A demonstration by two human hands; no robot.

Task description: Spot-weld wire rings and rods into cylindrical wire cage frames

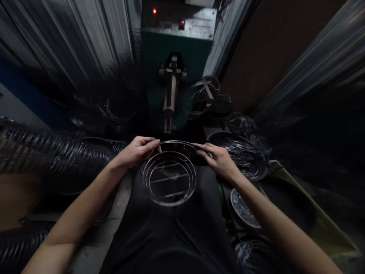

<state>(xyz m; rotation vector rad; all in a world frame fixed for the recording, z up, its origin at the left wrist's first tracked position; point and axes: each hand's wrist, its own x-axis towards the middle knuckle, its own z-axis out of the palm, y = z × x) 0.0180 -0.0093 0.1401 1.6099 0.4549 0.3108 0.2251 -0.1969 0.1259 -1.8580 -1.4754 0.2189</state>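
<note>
A round wire frame [170,205] with nested rings and several cross wires rests over the dark cloth on my lap. Above its far side, a thin wire ring [176,141] spans between my hands. My left hand [142,149] pinches this ring at its left side, fingers closed. On the right side, my right hand [214,156] grips the same ring between thumb and fingers. Just beyond the ring stands a green machine [154,87] with a metal electrode arm [170,95] pointing down toward it.
A red light [154,11] glows on the machine's top panel. Stacked wire rings [71,152] lie at the left. At the right are a basin of wire pieces [242,152], a bowl of small metal parts [243,207] and a yellowish tray edge [308,205].
</note>
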